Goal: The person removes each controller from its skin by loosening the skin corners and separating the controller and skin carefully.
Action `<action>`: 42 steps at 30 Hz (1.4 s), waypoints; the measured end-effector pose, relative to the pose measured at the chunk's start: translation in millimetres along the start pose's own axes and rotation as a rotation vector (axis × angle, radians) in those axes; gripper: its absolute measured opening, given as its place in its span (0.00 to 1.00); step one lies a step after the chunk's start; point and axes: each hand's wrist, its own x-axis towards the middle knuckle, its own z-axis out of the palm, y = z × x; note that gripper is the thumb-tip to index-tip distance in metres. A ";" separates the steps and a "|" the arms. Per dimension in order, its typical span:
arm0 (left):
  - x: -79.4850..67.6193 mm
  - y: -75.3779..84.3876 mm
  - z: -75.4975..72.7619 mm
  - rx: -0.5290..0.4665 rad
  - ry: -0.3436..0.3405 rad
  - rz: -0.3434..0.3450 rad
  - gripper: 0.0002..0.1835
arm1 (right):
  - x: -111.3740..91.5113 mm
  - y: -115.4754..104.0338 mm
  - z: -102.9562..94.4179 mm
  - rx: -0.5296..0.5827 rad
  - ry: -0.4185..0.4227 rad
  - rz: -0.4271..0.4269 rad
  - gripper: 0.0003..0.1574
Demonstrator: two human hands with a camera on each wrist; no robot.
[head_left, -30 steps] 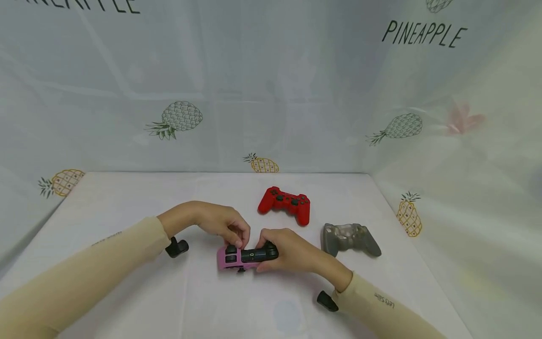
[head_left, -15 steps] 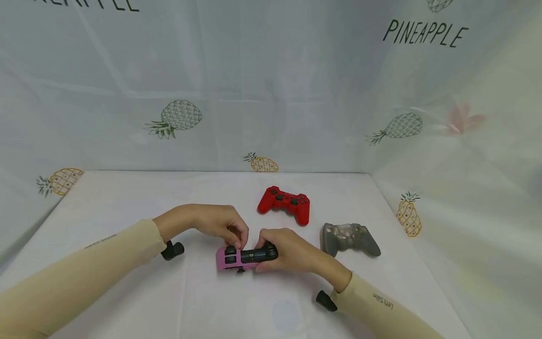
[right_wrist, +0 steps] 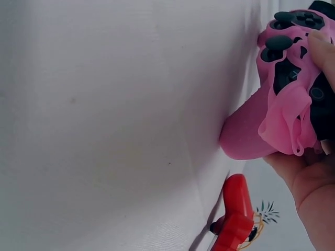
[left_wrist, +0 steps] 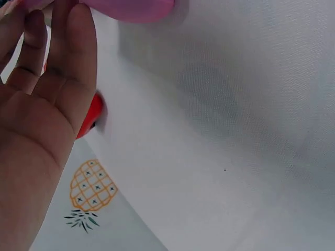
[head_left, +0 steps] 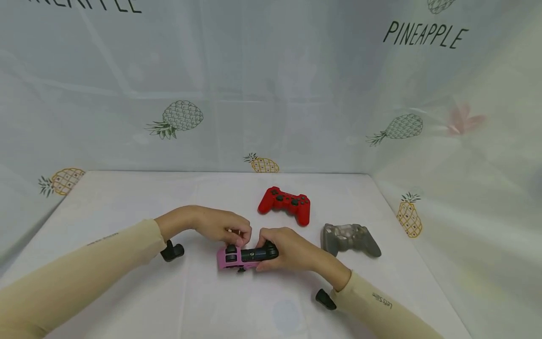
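Note:
A black game controller (head_left: pixel 256 255) stands on its edge mid-table, its left end inside a pink silicone cover (head_left: pixel 221 260). My right hand (head_left: pixel 290 247) grips the bare right end. Fingers of my left hand (head_left: pixel 222 227) pinch the cover's far upper edge. In the left wrist view, the left fingertips meet the pink cover (left_wrist: pixel 138 8) at the top, partly out of frame. The right wrist view shows the cover's loose edge (right_wrist: pixel 285 120) bunched and folded over the controller's face, near two thumbsticks. A thumb (right_wrist: pixel 323 55) presses on that face.
Behind the hands lies a red controller (head_left: pixel 284 205). A translucent grey controller (head_left: pixel 350 239) rests to the right of the right wrist. White cloth covers the table (head_left: pixel 127 188), and pineapple-printed curtains (head_left: pixel 271 94) hang at the back and sides.
The left wrist has dropped slightly toward the near left, and the left fingers have shifted a little along the cover's edge. The right hand and the controller have stayed nearly still.

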 end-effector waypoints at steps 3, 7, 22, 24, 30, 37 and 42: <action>-2.1 -0.8 -1.9 -0.072 -0.026 -0.018 0.07 | -0.2 -1.9 0.7 -0.007 0.001 0.003 0.22; -4.0 -1.9 -4.6 -0.174 -0.072 -0.035 0.06 | -0.6 -3.9 2.0 -0.019 0.013 0.005 0.22; -13.4 -2.0 -11.1 -0.266 -0.163 -0.112 0.07 | 1.5 -5.4 4.1 -0.093 0.022 0.006 0.23; -13.4 1.7 -11.9 -0.246 -0.176 -0.129 0.08 | 1.8 -5.5 3.8 -0.103 0.018 0.004 0.23; -9.3 5.9 -13.3 -0.130 -0.139 -0.100 0.07 | -0.9 -3.5 1.7 -0.123 0.031 -0.035 0.23; 1.9 -6.2 -6.9 -0.186 -0.103 -0.065 0.07 | 0.3 -1.9 3.0 -0.120 0.013 -0.052 0.24; 3.1 4.8 -9.0 -0.127 -0.097 -0.050 0.08 | 0.2 -3.4 2.4 -0.119 0.017 -0.052 0.24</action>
